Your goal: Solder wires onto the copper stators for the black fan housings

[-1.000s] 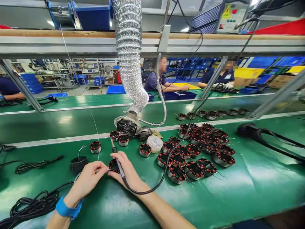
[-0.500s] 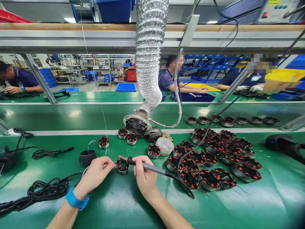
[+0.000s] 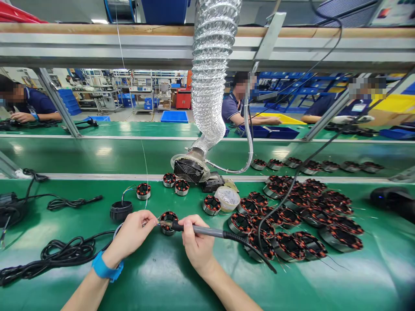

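My right hand [image 3: 197, 242] is closed around the grey handle of a soldering iron [image 3: 207, 231]. The iron's tip crosses a motor stator [image 3: 169, 229], a steel ring with red-orange windings, and reaches its left side. There my left hand [image 3: 138, 233], with a blue wristband, pinches thin wires close to the tip; which strands lie in its fingers is partly hidden. A thin solder strand [image 3: 145, 160] hangs from a spool [image 3: 120, 9] down to the left fingers. Beyond that hand stands a black round housing [image 3: 121, 211] with coloured leads rising from it.
Many stators [image 3: 287, 246] crowd the right side, trailing loose wires. A fume duct [image 3: 212, 77] ends in a fan [image 3: 189, 168] above the bench, near a round tub [image 3: 227, 198]. Black cables [image 3: 65, 252] lie coiled at left. Co-workers sit across the bench.
The soldering iron's tip has come down and left, from above the stator to the wires by my left fingers. The view has shifted slightly; my left hand keeps its pinch.
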The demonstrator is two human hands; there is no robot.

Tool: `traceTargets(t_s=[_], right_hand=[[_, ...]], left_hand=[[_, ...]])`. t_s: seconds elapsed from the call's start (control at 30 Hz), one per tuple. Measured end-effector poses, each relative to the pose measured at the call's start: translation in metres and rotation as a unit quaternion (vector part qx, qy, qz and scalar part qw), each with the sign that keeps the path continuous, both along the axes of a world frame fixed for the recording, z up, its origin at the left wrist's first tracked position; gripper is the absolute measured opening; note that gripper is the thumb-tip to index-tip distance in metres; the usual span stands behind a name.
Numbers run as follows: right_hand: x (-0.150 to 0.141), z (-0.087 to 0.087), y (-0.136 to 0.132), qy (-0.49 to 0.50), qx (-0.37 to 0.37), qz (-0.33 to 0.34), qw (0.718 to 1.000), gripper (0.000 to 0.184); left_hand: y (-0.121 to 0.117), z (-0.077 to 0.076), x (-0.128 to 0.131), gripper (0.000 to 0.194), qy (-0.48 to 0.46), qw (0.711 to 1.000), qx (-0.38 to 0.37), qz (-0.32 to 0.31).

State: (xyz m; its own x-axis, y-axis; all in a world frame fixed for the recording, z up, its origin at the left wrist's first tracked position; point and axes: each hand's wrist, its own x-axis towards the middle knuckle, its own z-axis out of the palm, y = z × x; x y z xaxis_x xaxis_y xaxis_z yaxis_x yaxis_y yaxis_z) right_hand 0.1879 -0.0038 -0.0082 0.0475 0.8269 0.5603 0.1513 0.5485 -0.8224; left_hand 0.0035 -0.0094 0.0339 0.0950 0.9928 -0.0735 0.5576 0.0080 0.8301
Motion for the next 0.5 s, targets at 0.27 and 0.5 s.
traceTargets(t_s=[0.27,0.5], right_hand=[[0.0,-0.0011,0.001,0.004,0.0,-0.003,1.0,0.031],[0.0012,-0.0039,0.0032,0.039,-0.015,-0.029,0.999,0.032]], left_hand=[[-0.0007,0.0012,0.0012,0.036,0.017,1.0,0.005,0.005],[-0.0006,-0.0003,0.0009,0.035,0.005,1.0,0.006,0.004]])
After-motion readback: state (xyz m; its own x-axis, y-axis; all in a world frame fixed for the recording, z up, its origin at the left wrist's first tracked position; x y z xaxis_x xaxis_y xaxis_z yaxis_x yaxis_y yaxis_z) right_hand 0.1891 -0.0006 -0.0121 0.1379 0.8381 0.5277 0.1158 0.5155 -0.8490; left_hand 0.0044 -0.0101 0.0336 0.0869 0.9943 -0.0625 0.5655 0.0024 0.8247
